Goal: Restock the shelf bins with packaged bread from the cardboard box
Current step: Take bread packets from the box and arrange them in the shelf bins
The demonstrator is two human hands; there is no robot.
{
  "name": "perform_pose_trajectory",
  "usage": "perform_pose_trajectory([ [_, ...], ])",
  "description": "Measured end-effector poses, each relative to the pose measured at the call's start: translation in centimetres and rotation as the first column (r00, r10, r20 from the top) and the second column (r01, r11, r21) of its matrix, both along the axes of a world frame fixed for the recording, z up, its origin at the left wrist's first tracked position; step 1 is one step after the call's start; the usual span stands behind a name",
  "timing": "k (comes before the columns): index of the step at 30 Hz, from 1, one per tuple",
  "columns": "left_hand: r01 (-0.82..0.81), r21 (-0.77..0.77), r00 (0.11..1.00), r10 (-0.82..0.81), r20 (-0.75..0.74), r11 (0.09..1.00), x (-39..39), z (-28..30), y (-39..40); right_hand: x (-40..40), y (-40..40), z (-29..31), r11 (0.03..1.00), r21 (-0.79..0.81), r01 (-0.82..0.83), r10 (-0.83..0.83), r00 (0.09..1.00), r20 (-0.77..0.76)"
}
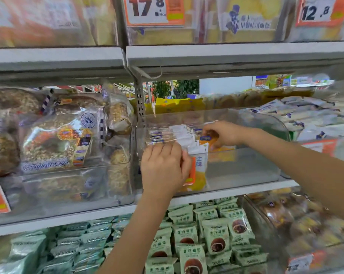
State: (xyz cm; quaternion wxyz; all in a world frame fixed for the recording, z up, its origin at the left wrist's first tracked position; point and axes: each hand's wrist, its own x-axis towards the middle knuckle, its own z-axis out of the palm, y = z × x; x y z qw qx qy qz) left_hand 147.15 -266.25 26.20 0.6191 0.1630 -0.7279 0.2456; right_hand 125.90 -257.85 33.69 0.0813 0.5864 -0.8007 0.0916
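Nearby, green packets [210, 234] below, both hands [163, 167] [222, 135] gripping bread packets [187, 135] inside clear bin [246, 171].

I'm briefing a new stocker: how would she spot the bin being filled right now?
On the middle shelf, right of the slotted upright, sits the clear plastic bin. Unlike its full neighbours, it holds only a short row of white-and-orange packets at its left end.

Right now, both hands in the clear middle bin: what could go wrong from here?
1. The packets stand upright in a row filling only the left of the clear bin; with bare space to their right, they may topple once let go.
2. The left hand holds the front packet by its top edge only; it could slip.
3. The right hand reaches in over the bin's front wall and may knock the row.
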Motion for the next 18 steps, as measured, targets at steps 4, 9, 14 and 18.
perform_pose_trajectory([
  [4, 0.010, 0.008, 1.000, -0.010, -0.001, 1.000, 0.02, 0.22, 0.13, -0.14, 0.20, -0.25, 1.000, -0.021, -0.009, 0.008, 1.000, -0.028],
  [9, 0.019, 0.021, 1.000, -0.019, 0.004, 1.000, 0.14, 0.21, 0.16, -0.42, 0.59, -0.25, 0.999, 0.007, 0.042, -0.042, 0.999, -0.030],
  [14, 0.009, 0.019, 1.000, -0.009, 0.001, 1.000, -0.05, 0.24, 0.20, 0.04, 0.51, -0.33, 0.996, -0.007, 0.090, -0.090, 0.996, -0.023],
  [18, 0.002, 0.024, 1.000, -0.002, 0.013, 1.000, -0.02, 0.19, 0.15, 0.32, 0.09, -0.41, 0.996, -0.055, 0.071, -0.070, 0.997, 0.018],
])
